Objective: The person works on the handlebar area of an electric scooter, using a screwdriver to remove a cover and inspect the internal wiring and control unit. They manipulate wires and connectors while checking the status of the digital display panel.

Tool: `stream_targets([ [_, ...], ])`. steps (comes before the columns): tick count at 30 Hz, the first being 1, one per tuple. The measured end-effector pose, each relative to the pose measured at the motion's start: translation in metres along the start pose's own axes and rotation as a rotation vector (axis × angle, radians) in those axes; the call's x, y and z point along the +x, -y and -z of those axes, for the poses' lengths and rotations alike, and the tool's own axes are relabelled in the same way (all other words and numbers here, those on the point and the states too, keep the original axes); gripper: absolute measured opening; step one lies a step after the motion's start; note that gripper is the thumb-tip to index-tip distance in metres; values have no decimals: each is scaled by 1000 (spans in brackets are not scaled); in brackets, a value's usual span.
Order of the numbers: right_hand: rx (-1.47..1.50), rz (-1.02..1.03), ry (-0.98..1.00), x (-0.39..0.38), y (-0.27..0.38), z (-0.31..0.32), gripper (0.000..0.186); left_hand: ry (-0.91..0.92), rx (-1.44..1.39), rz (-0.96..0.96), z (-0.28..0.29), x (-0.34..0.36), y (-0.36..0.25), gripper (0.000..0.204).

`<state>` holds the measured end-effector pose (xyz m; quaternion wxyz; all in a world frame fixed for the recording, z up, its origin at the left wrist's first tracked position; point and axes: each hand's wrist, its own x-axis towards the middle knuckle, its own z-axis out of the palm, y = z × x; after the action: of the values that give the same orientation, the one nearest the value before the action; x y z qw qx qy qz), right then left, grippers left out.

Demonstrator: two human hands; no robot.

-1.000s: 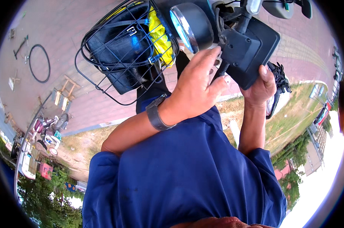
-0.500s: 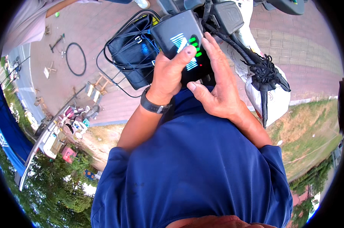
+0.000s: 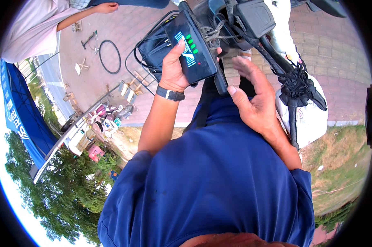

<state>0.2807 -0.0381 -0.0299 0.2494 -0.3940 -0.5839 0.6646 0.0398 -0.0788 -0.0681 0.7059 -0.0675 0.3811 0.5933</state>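
One glossy black rectangular display (image 3: 194, 52) in the left hand (image 3: 173, 72)

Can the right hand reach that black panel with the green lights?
Probably yes: the right hand is open beside the black panel, with no obstacle visible between; the left hand holds it.

Reddish paving (image 3: 317, 88) carries a dark hoop (image 3: 112, 73) and a small stool (image 3: 82, 66).
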Motion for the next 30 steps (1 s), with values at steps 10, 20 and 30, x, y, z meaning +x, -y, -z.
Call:
stream_targets([
  [10,181,-99,38,8,-19,-17,59,-14,29,21,6,4,-5,55],
  [20,172,-99,-31,8,-13,-23,53,24,90,53,12,6,-7,69],
  [30,130,-141,33,6,-11,-21,56,48,137,42,15,7,-6,75],
])
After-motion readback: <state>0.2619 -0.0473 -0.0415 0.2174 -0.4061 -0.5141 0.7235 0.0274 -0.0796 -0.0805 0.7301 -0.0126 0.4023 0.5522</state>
